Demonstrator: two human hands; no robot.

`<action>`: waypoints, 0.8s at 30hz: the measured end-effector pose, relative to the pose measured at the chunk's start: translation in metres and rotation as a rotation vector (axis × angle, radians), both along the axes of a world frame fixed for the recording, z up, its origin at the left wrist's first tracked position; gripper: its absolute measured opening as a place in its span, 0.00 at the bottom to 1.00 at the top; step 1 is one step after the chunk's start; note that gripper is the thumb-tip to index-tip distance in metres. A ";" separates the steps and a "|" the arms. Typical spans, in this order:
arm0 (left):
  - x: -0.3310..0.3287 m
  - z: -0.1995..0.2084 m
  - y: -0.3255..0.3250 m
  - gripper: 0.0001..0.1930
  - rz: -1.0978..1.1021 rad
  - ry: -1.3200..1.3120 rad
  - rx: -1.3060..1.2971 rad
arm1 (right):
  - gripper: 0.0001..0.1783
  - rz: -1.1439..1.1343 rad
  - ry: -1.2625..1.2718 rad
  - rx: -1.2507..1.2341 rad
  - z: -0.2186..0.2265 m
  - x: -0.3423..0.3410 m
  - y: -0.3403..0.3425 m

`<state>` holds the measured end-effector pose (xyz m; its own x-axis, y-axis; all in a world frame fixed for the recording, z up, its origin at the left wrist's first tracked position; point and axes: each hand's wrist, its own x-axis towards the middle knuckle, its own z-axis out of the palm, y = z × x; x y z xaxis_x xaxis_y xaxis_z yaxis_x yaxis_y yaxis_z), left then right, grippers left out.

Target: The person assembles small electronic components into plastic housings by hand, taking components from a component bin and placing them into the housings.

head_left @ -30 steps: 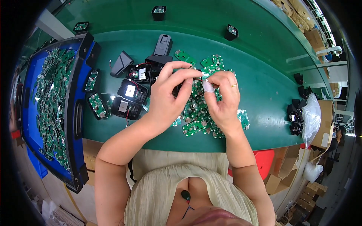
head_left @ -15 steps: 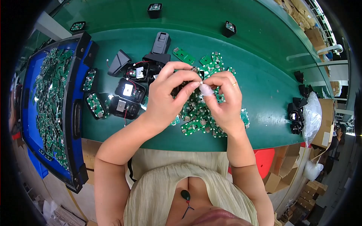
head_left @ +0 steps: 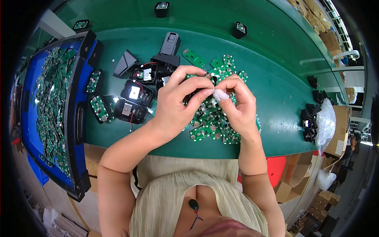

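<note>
Over a pile of green circuit boards [head_left: 205, 132], my left hand [head_left: 175, 96] and my right hand [head_left: 241, 104] meet fingertip to fingertip. Thumb and index finger of each are pinched at the same spot. What they hold is small and mostly hidden; a dark bit shows just beyond the fingertips. A whitish finger cover [head_left: 220, 94] wraps a fingertip of my right hand. Left of my left hand lie open black housings [head_left: 136, 94] with white or silvery square parts inside and thin red wires. A closed dark grey housing [head_left: 170, 43] stands behind them.
A blue tray with a black frame [head_left: 81, 118], heaped with circuit boards, stands at the left. Two board-filled black housings [head_left: 99, 108] lie beside it. Black parts [head_left: 308, 122], a clear plastic bag [head_left: 325, 122] and a cardboard box [head_left: 340, 130] are at the right edge.
Both hands have shifted slightly right, still pinched together. The small white bit seen between the fingertips earlier is now mostly covered. The housings and board pile stay in place.
</note>
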<state>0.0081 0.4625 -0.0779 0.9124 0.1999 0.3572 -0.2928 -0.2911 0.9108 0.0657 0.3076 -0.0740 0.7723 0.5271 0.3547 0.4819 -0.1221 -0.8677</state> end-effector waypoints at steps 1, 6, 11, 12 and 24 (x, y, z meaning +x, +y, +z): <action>0.001 0.000 0.000 0.06 0.018 -0.016 0.020 | 0.06 0.002 0.077 0.037 0.000 -0.001 0.000; 0.001 -0.001 0.006 0.04 -0.103 0.225 -0.359 | 0.07 -0.085 -0.247 -0.014 -0.001 -0.004 0.012; 0.001 0.004 0.008 0.05 -0.261 0.456 -0.718 | 0.09 -0.064 -0.528 -0.084 -0.002 0.000 0.008; 0.001 0.003 0.007 0.05 -0.261 0.456 -0.723 | 0.10 -0.079 -0.485 -0.066 0.001 -0.002 0.007; -0.003 0.006 0.002 0.20 0.062 -0.021 -0.067 | 0.18 -0.094 -0.704 -0.174 0.002 -0.001 0.008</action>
